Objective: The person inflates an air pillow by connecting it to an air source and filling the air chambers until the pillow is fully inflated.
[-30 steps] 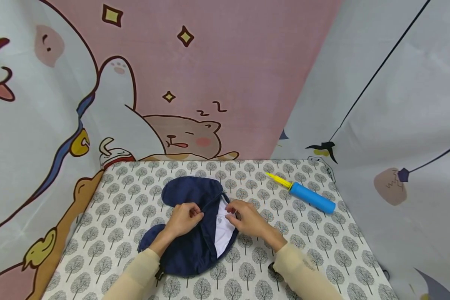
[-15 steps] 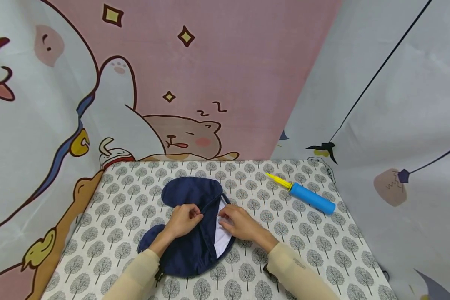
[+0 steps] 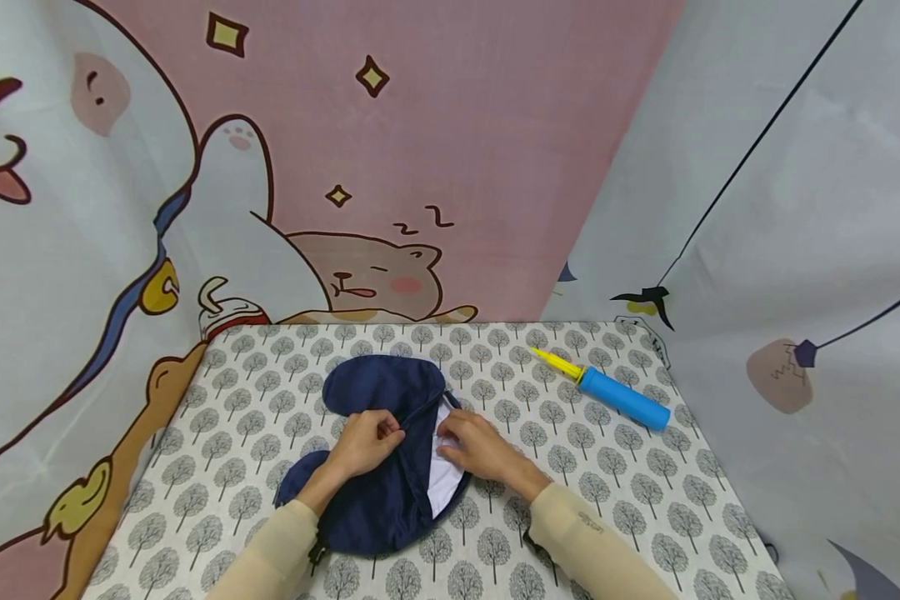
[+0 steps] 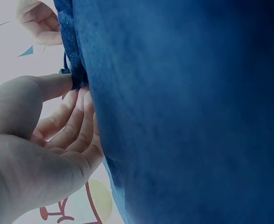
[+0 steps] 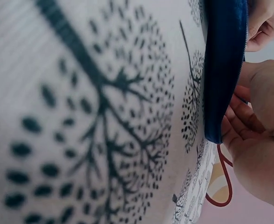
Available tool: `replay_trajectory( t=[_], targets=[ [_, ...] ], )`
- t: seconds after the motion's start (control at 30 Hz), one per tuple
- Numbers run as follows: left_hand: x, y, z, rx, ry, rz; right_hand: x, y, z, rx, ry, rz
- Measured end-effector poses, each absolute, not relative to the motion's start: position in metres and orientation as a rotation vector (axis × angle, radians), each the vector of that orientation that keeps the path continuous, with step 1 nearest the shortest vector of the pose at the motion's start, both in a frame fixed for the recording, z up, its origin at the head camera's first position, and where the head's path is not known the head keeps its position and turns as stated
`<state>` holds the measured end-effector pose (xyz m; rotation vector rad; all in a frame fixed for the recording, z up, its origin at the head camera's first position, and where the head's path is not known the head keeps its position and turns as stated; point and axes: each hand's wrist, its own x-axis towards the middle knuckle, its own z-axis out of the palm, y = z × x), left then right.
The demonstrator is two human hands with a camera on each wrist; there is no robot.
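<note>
A navy U-shaped neck pillow (image 3: 360,521) lies flat on the table, its zip parted along the right-hand curve. White inner piece (image 3: 444,483) shows through the gap. My left hand (image 3: 366,446) pinches the upper flap of the opening between thumb and fingers; the left wrist view shows the navy cloth (image 4: 183,112) between them. My right hand (image 3: 480,446) reaches in from the right, thumb and fingertips drawn together on the white piece. Its fingers curl behind the zipped navy edge (image 5: 223,74) in the right wrist view, so the tips are hidden there.
A blue hand pump (image 3: 624,398) with a yellow nozzle lies at the back right of the table. The tree-print tablecloth (image 3: 607,492) covers the table. Printed curtains (image 3: 495,167) hang behind and at both sides.
My right hand has moved left and further over the white piece, covering a small round mark seen there earlier. My left hand, the pillow and the pump have hardly moved.
</note>
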<state>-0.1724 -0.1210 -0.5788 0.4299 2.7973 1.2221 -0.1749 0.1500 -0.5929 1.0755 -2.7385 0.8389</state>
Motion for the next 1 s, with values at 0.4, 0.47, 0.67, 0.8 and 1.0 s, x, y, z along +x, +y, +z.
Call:
replay_trajectory(
  t=[0.4,0.47,0.67,0.8,1.0],
  targets=[
    [-0.172,-0.123,-0.581,0.474,2.816,1.226,-0.172,0.146,-0.592,1.020,-2.752,0.789],
    [-0.171,-0.123,-0.580,0.474,2.814,1.227,-0.172,0.146,-0.593,1.024,-2.746,0.786],
    [-0.171,-0.123,-0.580,0.461,2.805,1.233,-0.175,0.147,-0.591,1.013,-2.756,0.885],
    [-0.171,-0.121,-0.580,0.496,2.817,1.269,-0.177,0.149,-0.590,1.005,-2.757,0.944],
    [-0.166,-0.112,-0.574,0.773,2.880,1.324,-0.179,0.152,-0.590,1.032,-2.711,1.005]
  ],
)
